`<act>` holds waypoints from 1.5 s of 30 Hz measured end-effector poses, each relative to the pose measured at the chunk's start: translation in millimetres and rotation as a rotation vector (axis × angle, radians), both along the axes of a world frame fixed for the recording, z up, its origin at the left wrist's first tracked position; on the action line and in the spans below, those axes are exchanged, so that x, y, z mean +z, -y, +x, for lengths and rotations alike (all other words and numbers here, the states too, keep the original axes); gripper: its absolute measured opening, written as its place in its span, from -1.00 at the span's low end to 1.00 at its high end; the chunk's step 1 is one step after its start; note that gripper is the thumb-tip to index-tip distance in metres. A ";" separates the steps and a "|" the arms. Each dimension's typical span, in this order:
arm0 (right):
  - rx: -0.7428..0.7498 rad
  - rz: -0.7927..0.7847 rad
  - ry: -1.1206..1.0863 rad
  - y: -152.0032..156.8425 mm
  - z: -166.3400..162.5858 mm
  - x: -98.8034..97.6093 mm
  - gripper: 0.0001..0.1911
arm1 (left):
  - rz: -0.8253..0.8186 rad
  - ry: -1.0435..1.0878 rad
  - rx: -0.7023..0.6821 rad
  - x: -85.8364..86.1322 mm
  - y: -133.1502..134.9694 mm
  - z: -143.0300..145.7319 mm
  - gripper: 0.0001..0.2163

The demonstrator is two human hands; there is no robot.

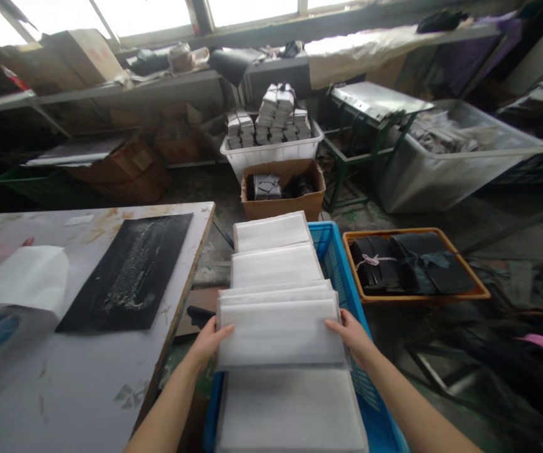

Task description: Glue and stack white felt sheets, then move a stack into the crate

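Note:
White rectangular sheets [278,333], perhaps in clear sleeves, are gripped at both side edges. My left hand [209,343] pinches the left edge, its thumb lying on top. At the right edge, my right hand [353,336] does the same; the fingers beneath are hidden. Further white sheets [274,264] overlap in a row beyond my hands, and another white stack [292,409] lies nearer to me. All of them are in or over a blue plastic basket [347,270], whose right wall and rim show.
On the left stands a white table [87,390] with a black sheet [132,270]. An orange-rimmed crate [483,292] of tied black bundles sits at right. Ahead are a cardboard box [280,209], a white bin [275,153] of bundles, a green-framed stand [347,170] and a large grey bin [422,182].

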State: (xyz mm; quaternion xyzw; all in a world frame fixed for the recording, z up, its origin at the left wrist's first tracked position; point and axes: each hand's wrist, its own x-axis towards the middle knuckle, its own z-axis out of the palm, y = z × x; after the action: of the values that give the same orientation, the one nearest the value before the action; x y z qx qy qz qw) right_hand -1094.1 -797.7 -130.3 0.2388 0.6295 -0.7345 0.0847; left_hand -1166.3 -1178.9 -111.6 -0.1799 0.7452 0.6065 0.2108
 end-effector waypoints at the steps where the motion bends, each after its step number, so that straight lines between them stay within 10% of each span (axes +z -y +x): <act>1: -0.007 0.022 0.017 -2.0 -4.0 -14.8 -0.36 | -0.047 -0.003 0.000 -16.6 -2.8 -5.3 -0.46; 8: -0.071 0.220 0.168 -9.7 -0.3 -74.9 -0.67 | -0.316 0.039 0.076 -81.0 -4.3 -0.2 -0.40; 14: -0.086 0.305 0.373 -27.5 65.8 -61.7 -0.64 | -0.508 0.088 0.107 -72.9 14.7 29.3 -0.44; 20: 0.016 0.281 0.426 -12.1 144.5 -45.6 -0.47 | -0.573 0.128 -0.017 -65.5 22.7 125.3 -0.51; 28: 0.075 0.282 0.367 4.2 163.2 -52.6 -0.63 | -0.634 0.013 -0.101 -57.0 23.7 185.7 -0.68; 45: 0.192 0.096 0.147 3.6 203.8 -11.5 -0.51 | 0.215 0.252 0.001 -0.9 53.7 222.0 -0.32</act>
State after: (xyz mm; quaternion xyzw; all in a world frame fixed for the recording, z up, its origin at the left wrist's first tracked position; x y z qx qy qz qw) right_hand -890.4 -801.3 -141.8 0.2346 0.6760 -0.6725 0.1891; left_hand -944.3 -1232.6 -112.5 -0.2315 0.6437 0.6554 0.3202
